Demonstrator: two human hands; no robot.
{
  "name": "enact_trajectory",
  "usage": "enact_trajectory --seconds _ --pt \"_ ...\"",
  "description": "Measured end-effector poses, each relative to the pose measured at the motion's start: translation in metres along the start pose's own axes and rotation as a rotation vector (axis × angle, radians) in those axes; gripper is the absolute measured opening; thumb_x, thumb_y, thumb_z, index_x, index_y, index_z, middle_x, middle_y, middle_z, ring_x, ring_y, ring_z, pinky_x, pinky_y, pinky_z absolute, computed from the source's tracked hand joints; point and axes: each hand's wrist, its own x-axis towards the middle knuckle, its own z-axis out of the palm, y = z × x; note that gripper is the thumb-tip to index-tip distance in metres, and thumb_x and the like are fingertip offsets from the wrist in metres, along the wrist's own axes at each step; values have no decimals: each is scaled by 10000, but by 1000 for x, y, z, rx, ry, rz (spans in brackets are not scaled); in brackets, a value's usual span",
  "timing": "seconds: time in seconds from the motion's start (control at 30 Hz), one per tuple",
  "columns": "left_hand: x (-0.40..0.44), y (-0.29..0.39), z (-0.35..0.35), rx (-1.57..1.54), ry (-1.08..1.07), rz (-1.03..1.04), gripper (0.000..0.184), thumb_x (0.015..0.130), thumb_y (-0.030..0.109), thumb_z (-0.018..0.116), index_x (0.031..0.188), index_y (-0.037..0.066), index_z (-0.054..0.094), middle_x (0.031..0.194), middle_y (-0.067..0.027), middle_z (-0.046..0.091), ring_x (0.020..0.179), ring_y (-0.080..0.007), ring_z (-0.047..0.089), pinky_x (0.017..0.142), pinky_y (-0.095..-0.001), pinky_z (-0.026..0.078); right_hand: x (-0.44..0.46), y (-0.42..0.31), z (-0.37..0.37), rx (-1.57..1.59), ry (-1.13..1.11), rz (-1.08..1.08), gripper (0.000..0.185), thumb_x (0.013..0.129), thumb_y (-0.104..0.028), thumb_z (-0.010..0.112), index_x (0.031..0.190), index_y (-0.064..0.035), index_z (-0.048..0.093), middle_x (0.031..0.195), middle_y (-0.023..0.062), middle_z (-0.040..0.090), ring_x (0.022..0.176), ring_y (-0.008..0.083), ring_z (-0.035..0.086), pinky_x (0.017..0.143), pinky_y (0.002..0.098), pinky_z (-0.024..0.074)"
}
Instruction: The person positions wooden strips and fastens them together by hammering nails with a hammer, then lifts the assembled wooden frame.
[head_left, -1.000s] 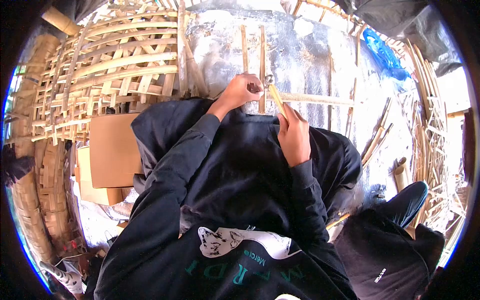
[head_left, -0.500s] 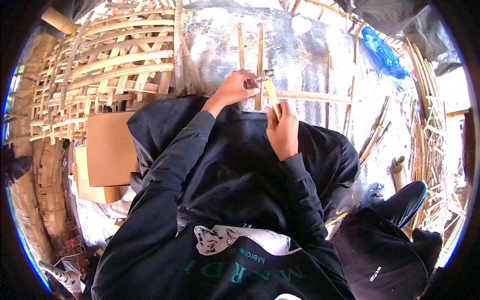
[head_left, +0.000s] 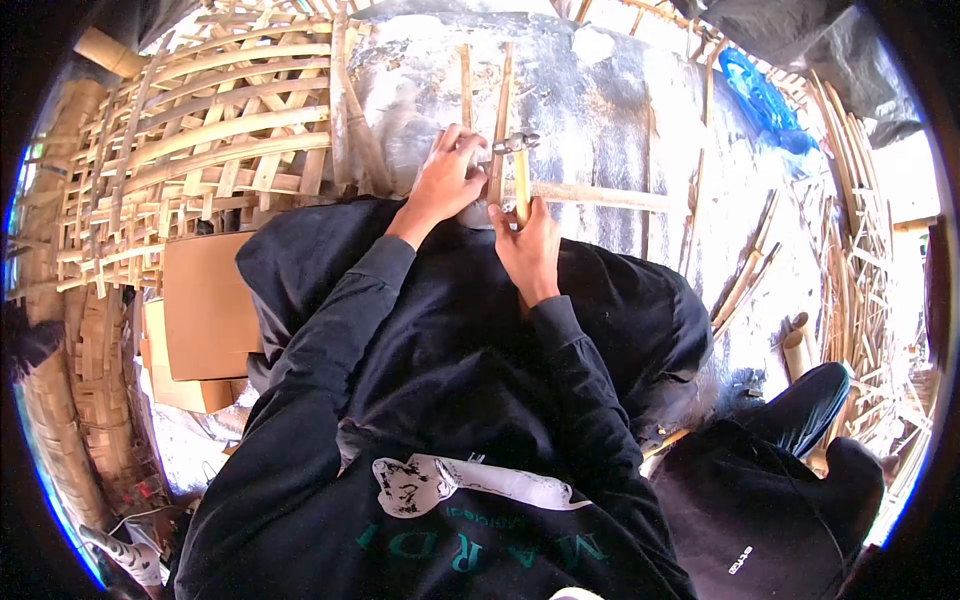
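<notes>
My right hand [head_left: 529, 243] is wrapped round the yellow handle of a hammer [head_left: 521, 180]. The hammer's metal head lies over an upright bamboo strip [head_left: 504, 92], just right of my left hand. My left hand [head_left: 445, 180] is beside that strip with its fingers curled; whatever its fingertips pinch is too small to make out. A second upright strip [head_left: 466, 85] stands to the left, and a horizontal strip [head_left: 595, 196] runs to the right from near the hammer handle.
A woven bamboo panel [head_left: 225, 110] and a cardboard box [head_left: 208, 305] are at the left. Blue plastic [head_left: 765, 105] lies at the upper right near bundled bamboo strips [head_left: 850, 200]. Another person in dark clothes [head_left: 750, 500] is at the lower right.
Both hands have shifted left in the view. The hammer has turned more upright, and its head has come over toward the strip and my left hand.
</notes>
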Motion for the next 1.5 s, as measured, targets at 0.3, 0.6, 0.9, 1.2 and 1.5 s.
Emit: enact_trajectory --seconds 0.3,0.6,0.9,1.2,1.5 --pt "1 -9 3 -16 -149 10 465 885 86 621 1340 -2 606 1430 -206 519 1338 -444 495 1130 -494 442 11 10 10 26 16 13 340 857 -173 837 958 37 590 793 221 686 734 388 698 678 451 531" --pt "7 -16 -3 -135 -164 41 440 869 46 637 1303 -26 647 1378 -208 634 1236 -377 642 1039 -430 524 9 12 6 126 -13 30 267 844 -87 799 978 21 595 807 208 687 737 399 689 684 455 528" --pt "13 -8 -14 -168 -175 26 409 852 26 645 1254 -40 678 1350 -173 669 1166 -357 688 960 -398 564 7 12 2 218 -44 114 227 872 -60 773 974 6 581 761 137 641 667 264 652 652 396 514" --pt "8 -11 -7 -113 -155 43 414 847 100 672 1232 -51 683 1372 -209 653 1177 -413 672 1015 -445 545 3 12 7 165 -32 49 243 884 -71 767 1013 5 575 792 170 653 706 346 674 660 422 511" --pt "10 -17 -2 -112 -152 63 411 857 88 660 1243 -55 676 1377 -223 648 1205 -416 662 1018 -437 550 6 24 11 247 -41 91 242 878 -79 773 965 -25 553 751 127 608 642 284 607 634 408 484"
